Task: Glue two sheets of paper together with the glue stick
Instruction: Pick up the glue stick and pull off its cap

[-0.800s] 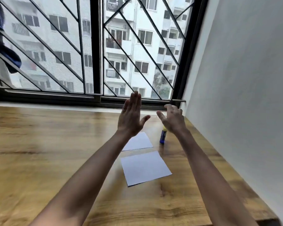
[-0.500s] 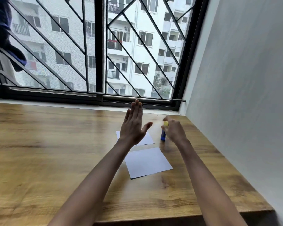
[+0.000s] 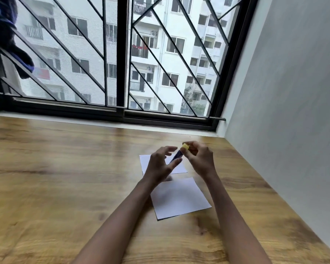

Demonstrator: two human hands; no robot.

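Note:
Two white paper sheets lie on the wooden table (image 3: pixel 65 178): the near sheet (image 3: pixel 181 199) and the far sheet (image 3: pixel 144 161), partly hidden behind my hands. My right hand (image 3: pixel 198 159) pinches the glue stick (image 3: pixel 178 154) by its yellow cap and holds it tilted in the air above the far sheet. The stick's body is blue. My left hand (image 3: pixel 158 166) is beside it with fingers spread and curved, the thumb under the blue body; whether it touches the stick is blurred.
A barred window (image 3: pixel 122 63) runs along the table's far edge. A grey wall (image 3: pixel 284 111) closes the right side. Dark blue cloth (image 3: pixel 6 39) hangs at the upper left. The table's right edge is close to the sheets.
My right hand took the glue stick off the table and lifted it, tilting it. My left hand dropped from a raised flat pose toward the stick. The view tipped downward.

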